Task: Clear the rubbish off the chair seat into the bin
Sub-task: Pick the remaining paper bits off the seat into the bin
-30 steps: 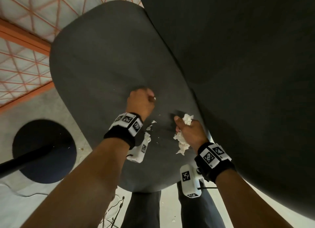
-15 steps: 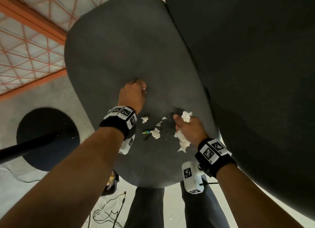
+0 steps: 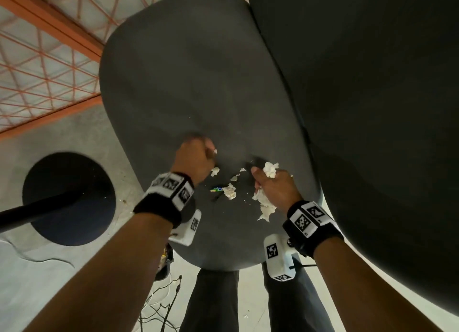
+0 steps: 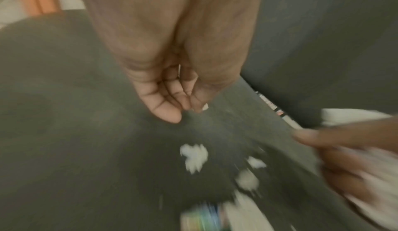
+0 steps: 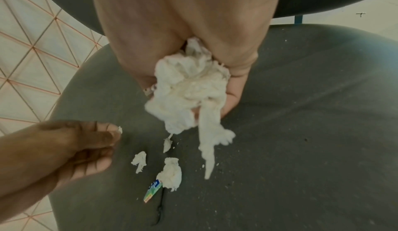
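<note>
My right hand (image 5: 189,61) clutches tissue (image 5: 189,90); left hand (image 4: 172,84) pinches a scrap (image 4: 205,106), blurred; loose bits (image 3: 229,191) on seat (image 3: 186,83).

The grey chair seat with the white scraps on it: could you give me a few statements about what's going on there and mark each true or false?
1. The right hand grips a wad of crumpled white tissue. True.
2. The grey chair seat is already bare of rubbish. False: several small white tissue scraps lie on it.
3. A small colourful wrapper lies beside the scraps. True.
4. The left hand holds the wrapper. False: the wrapper lies on the seat, apart from that hand.
</note>
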The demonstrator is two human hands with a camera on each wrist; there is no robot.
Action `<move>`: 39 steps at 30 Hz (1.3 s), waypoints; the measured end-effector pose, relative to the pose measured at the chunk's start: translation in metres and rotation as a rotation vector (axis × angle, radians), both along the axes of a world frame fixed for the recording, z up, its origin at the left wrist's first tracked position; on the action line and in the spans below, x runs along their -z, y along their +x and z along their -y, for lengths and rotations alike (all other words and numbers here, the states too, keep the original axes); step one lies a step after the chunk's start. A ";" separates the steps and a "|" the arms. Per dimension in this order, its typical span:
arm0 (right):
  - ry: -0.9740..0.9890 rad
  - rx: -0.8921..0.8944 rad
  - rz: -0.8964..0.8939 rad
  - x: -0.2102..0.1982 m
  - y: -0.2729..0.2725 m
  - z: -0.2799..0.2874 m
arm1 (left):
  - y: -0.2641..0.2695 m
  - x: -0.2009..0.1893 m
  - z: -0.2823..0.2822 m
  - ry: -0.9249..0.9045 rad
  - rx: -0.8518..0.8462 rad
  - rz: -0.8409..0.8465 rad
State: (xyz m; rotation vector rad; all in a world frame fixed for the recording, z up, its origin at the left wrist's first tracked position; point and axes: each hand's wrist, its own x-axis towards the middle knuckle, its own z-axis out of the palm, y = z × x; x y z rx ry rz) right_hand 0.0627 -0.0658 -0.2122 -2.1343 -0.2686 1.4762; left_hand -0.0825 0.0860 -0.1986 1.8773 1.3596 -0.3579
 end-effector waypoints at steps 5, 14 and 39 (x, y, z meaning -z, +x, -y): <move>-0.020 -0.041 0.011 0.002 -0.006 0.000 | -0.015 -0.004 0.055 0.010 0.059 0.011; -0.063 -0.026 0.019 0.004 -0.004 0.011 | -0.016 0.003 0.073 0.019 0.043 0.087; -0.057 0.048 0.003 0.007 0.000 0.020 | 0.021 0.012 0.080 0.087 0.326 0.035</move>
